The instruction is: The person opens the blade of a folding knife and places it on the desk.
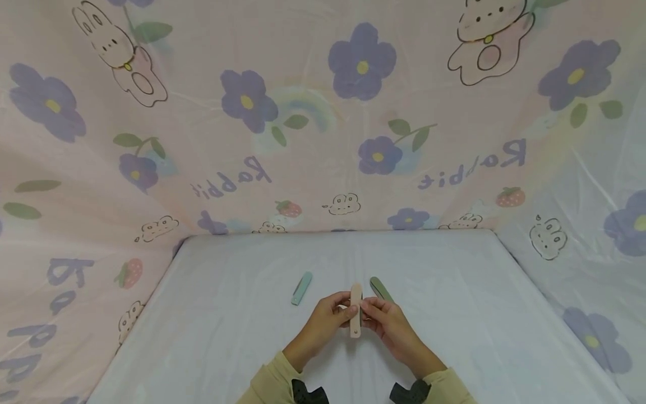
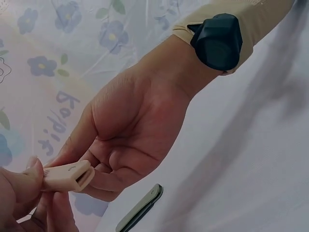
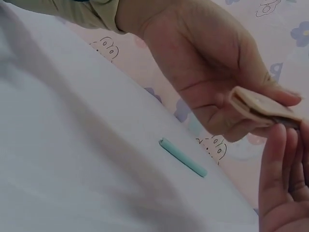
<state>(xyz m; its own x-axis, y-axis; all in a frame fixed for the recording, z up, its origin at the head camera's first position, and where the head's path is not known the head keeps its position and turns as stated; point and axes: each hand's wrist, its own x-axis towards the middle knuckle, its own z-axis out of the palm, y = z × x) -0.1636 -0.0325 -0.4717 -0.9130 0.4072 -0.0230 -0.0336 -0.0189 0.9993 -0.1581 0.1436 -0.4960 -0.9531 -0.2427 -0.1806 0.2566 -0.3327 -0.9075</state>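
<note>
Both hands hold a beige folding knife point(image 1: 355, 325) lengthwise between them, above the white surface. My left hand point(image 1: 325, 317) grips it from the left, thumb on its face and fingers behind. At its right edge, my right hand point(image 1: 393, 331) pinches it with thumb and fingertips. A dark strip shows in the long slot of the beige knife point(image 3: 260, 105) in the right wrist view. Behind the left hand lies a teal folding knife point(image 1: 301, 288). A green folding knife point(image 1: 379, 288) lies beyond the right hand, which partly hides it.
A white cloth point(image 1: 227, 280) covers the flat surface. Patterned sheeting with flowers and rabbits point(image 1: 303, 168) rises at the back and along both sides. Black devices point(image 1: 309, 391) are worn at both wrists, over tan sleeves point(image 1: 272, 381).
</note>
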